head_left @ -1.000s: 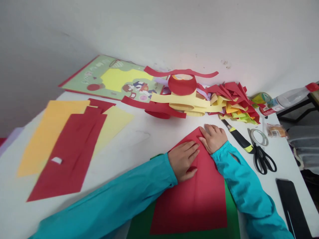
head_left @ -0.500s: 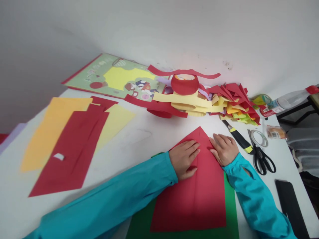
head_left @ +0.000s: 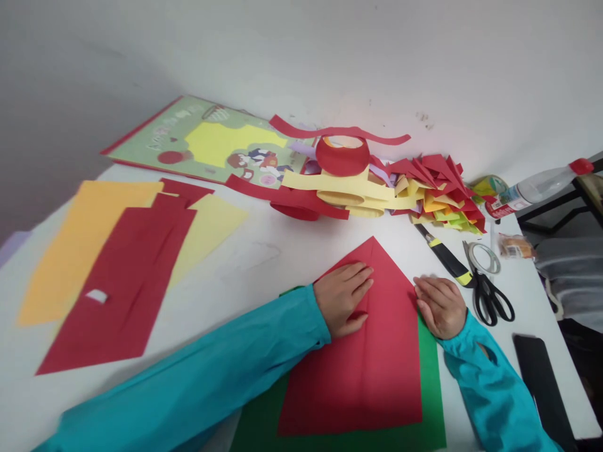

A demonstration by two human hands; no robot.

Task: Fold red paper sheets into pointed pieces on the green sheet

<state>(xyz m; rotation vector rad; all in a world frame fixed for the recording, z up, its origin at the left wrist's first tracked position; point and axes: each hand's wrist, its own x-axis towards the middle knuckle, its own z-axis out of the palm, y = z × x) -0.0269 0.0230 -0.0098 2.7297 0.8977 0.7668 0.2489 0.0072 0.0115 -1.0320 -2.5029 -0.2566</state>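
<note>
A red sheet of paper (head_left: pixel 372 383) lies in front of me, its far end coming to a point and a crease running down its middle. Under it is a larger green sheet (head_left: pixel 431 383). My left hand (head_left: pixel 343 300) rests flat on the red paper's upper left part, fingers stretched toward the middle crease and holding nothing. At the right slanted edge of the same paper is my right hand (head_left: pixel 440 306), its fingertips touching that edge and the thumb apart from the fingers. Whether anything sits under its palm is hidden.
To the right lie a utility knife (head_left: pixel 445 254), black-handled scissors (head_left: pixel 490 298), a tape roll (head_left: pixel 483 258) and a black phone (head_left: pixel 541 389). Curled paper strips (head_left: pixel 343 157) and a folded-paper stack (head_left: pixel 438 188) stand behind. Red paper pieces (head_left: pixel 122 282) are at left, a bottle (head_left: pixel 532 191) at right.
My right hand has slid down and outward along the red paper's right slanted edge. My left hand stays on the paper. The view has shifted slightly.
</note>
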